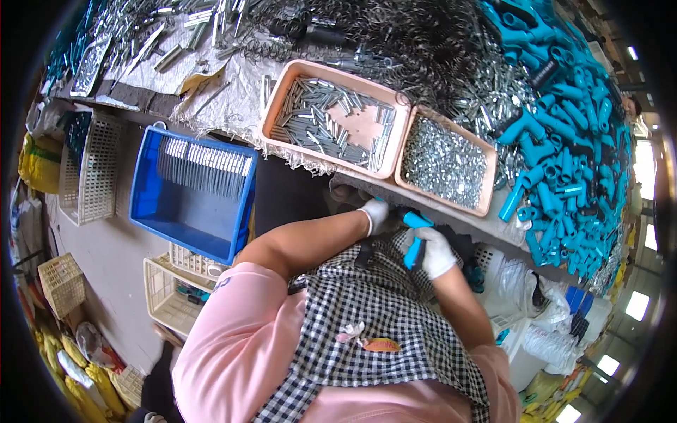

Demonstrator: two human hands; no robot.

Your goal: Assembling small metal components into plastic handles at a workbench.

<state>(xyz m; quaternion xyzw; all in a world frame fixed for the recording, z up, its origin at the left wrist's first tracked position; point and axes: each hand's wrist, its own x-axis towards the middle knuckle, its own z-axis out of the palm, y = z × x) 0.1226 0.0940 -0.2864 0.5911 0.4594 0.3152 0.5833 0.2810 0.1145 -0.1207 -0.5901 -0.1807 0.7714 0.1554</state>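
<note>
Teal piece [417,220]: glossy and smooth, with rounded, tube-like sides; bright parts show on either side of the fingers, which hide how they join; it sits over the lap, in front of the apron and just below the near edge of the worktop [502,227].
Right grip [436,255]: white-gloved, curled around the teal piece; the glove looks soft and matte against the shiny surface.
Left grip [376,213]: also white-gloved, near the teal piece; its fingers are mostly hidden, so I cannot tell whether it is closed or holding anything.
Apron [423,331]: black-and-white checked cloth, creased at the lap; worn over a pink shirt [233,345].
Large tray [367,123]: salmon-coloured, rectangular with rounded corners; slim, silvery metal rods [310,116] lie loosely across it.
Small tray [491,173]: just beside the large one, on its right; filled with tiny, glinting metal parts [444,162].
Teal heap [557,169]: smooth, bent pieces with hollow, round ends, piled at the right.
Springs [416,42]: a dark, wiry tangle of coils behind the trays.
Sheet [243,99]: pale, woven and wrinkled, frayed along its edge.
Blue crate [187,241]: straight-walled, left of the lap; a row of slender rods [204,166] with pale, shiny upper ends lines its far side.
</note>
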